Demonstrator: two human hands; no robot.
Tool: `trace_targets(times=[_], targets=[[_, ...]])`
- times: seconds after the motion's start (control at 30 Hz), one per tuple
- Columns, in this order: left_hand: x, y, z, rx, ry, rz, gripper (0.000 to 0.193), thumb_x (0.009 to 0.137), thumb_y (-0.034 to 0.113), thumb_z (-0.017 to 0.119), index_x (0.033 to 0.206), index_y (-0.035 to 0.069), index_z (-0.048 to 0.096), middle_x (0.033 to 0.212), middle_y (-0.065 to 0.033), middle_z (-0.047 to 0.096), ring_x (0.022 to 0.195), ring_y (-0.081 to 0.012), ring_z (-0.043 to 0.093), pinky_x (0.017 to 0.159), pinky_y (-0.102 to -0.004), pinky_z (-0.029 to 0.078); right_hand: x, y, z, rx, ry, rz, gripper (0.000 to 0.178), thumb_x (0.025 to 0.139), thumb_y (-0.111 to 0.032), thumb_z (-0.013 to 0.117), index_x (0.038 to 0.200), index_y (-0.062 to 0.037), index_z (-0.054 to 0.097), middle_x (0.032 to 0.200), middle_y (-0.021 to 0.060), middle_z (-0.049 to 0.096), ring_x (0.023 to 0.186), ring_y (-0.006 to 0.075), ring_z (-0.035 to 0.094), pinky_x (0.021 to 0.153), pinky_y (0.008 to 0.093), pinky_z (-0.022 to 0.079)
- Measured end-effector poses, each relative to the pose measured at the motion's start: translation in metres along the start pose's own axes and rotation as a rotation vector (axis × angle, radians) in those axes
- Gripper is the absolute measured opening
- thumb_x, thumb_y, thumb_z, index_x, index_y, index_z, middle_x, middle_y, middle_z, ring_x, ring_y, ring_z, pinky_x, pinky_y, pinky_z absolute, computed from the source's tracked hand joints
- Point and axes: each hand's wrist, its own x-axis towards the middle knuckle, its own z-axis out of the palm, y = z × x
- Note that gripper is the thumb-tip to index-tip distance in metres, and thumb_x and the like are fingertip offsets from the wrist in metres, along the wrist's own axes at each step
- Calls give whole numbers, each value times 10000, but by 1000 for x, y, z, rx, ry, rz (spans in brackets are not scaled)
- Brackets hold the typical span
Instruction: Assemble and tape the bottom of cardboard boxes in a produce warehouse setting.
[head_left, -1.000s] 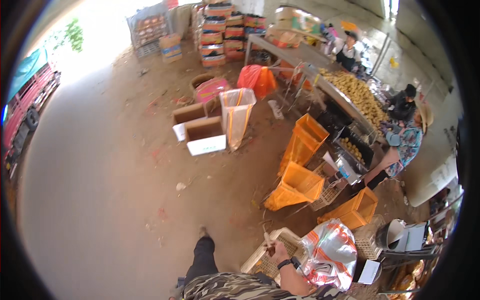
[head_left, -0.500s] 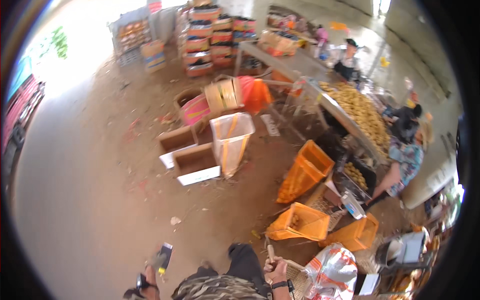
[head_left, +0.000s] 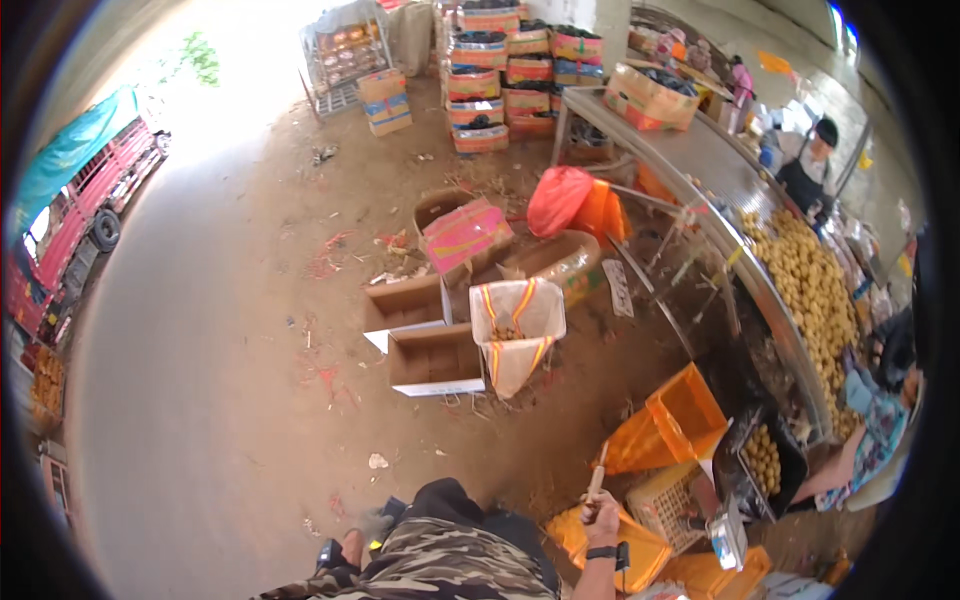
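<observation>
My right hand (head_left: 602, 514) is closed round the pale wooden handle of a slim tool (head_left: 597, 478); its thin tip points up and I cannot make out its kind. Just beyond that hand stands an orange mesh bag (head_left: 690, 410) held wide at the top, and another orange bag (head_left: 640, 548) lies close beneath it. My left hand (head_left: 352, 546), low beside my camouflage shirt, is partly hidden. It seems closed on a dark thing with a yellow spot (head_left: 376, 544), too blurred to name.
Open cardboard boxes (head_left: 435, 385) and a white mesh bag (head_left: 518, 325) stand ahead. At right, a long metal table (head_left: 660, 150) carries potato-like produce (head_left: 800, 280), with people beside it. A black crate (head_left: 765, 460) sits below. Stacked boxes (head_left: 478, 85) rise behind; a red truck (head_left: 75, 215) stands left.
The view has swung to the right and nearer the bags. A carton behind the white bag no longer stands up in view. My right hand still holds the wooden handle, now raised in front of the orange bags.
</observation>
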Motion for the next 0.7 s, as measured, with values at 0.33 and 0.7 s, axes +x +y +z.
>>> trace_targets(times=[0.33,0.7], targets=[[112,95,7,-53,174,149,341,894,319,760,1103,56,818,887,-65,778,761,-235,716,718,-441,572,117,-152,113,-106,50,-18,29,956,-83,628,965,-57,639,814,92,668,560,146,591,472,301,441],[228,310,-39,-203,63,145,439,941,214,758,1323,3,712,1125,-105,750,1001,-249,692,904,-396,561,238,-404,129,-305,340,-674,227,957,-151,601,1097,-8,709,788,134,735,512,174,627,436,311,470]])
